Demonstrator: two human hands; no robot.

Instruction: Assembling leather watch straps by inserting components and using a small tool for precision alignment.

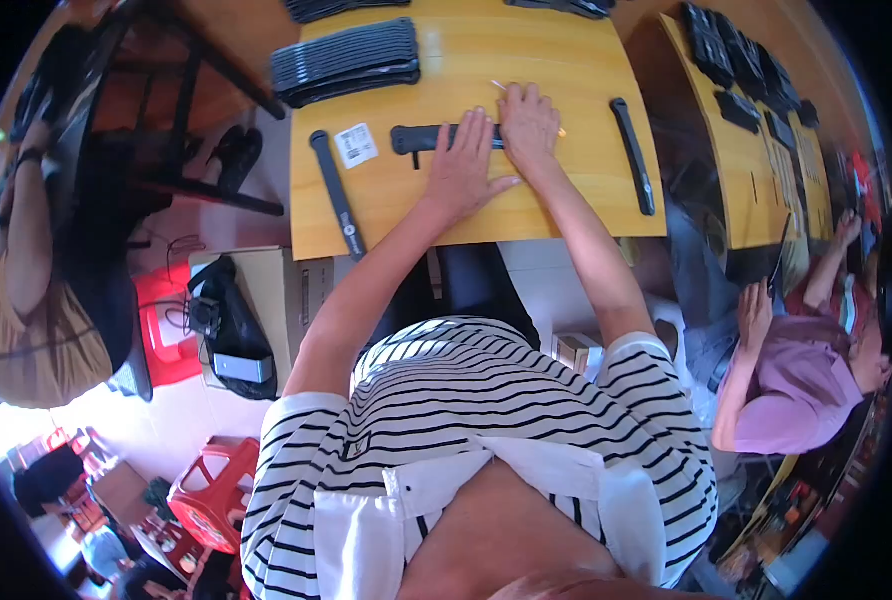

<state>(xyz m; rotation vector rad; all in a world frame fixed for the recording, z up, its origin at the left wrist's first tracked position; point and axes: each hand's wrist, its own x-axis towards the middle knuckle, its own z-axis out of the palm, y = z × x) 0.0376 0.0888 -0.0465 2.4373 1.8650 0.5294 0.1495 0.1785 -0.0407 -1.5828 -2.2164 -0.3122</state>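
A black strap-like band (416,140) with a rounded end lies across the middle of the wooden table. My left hand (461,165) rests flat on it, fingers stretched out, thumb pointing right. Right beside it, my right hand (530,125) lies palm down over the band's other end, which it hides. Its fingers reach forward, slightly bent. A thin pale tip (499,86) shows by its fingertips, and a small orange bit (563,132) at its outer side; what they belong to is hidden. A short dark tab (416,159) sticks out below the band.
A stack of black bands (346,62) lies at the table's back left. Single bands lie at the left (337,195) and right (633,155), with a white printed label (356,146) near the left one. Co-workers sit on both sides; a second table (751,180) stands right.
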